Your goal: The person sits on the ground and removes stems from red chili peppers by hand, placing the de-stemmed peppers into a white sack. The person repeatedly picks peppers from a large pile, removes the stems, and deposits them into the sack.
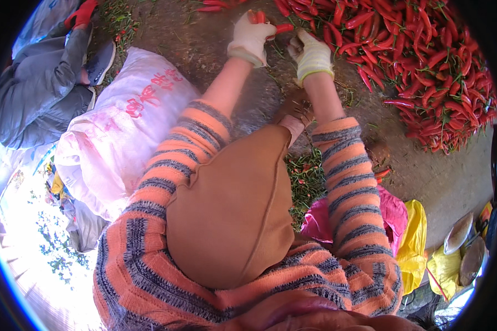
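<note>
My left hand (250, 39), in a white work glove, is closed around a few red chili peppers (283, 28). One of them sticks out toward my right hand (312, 56). That hand wears a pale glove with a yellowish cuff. Its fingers are curled, and whether anything small is pinched between them cannot be made out. Just beyond and to the right of it spreads a large heap of red chili peppers (430, 62), many with green stems. Green stem scraps (308, 182) lie on the ground beside my bent leg (236, 207).
At left lies a stuffed white woven sack (145, 99) bearing red writing. Beyond it sits another person (45, 87) with a red glove (83, 14). Pink (391, 211) and yellow bags (412, 244) lie by my right arm. More scraps (118, 25) litter the far ground (178, 37).
</note>
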The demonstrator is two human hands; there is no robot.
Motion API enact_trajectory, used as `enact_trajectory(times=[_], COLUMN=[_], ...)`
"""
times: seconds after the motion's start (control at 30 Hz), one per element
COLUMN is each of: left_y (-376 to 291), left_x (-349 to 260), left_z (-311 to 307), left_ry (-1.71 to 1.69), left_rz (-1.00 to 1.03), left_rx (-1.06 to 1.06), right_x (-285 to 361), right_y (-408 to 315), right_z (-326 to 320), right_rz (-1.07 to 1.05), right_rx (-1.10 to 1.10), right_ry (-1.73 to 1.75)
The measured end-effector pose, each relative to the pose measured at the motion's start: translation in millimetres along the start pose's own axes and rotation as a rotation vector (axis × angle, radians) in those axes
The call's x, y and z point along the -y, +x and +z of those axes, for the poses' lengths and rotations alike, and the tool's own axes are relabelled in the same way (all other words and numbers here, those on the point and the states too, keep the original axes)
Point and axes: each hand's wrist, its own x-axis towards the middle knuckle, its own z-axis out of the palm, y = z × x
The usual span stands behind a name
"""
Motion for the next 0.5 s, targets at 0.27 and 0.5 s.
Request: enact_trajectory(times=[0.27,0.5], left_y=[-7.6,-0.4], left_x=[-6.7,-15.2], left_z=[9.9,18.7], left_ry=[-0.209,0.543], left_rz=[-0.140,0.098], left_rx=[0.306,0.633], right_x=[-3.5,14.5], right_y=[-13.1,-28.4], right_z=[-28.4,-45.1], right_rz=[-0.779,-0.570], right_rx=[0.136,0.189], right_ry=[-0.430,-0.298])
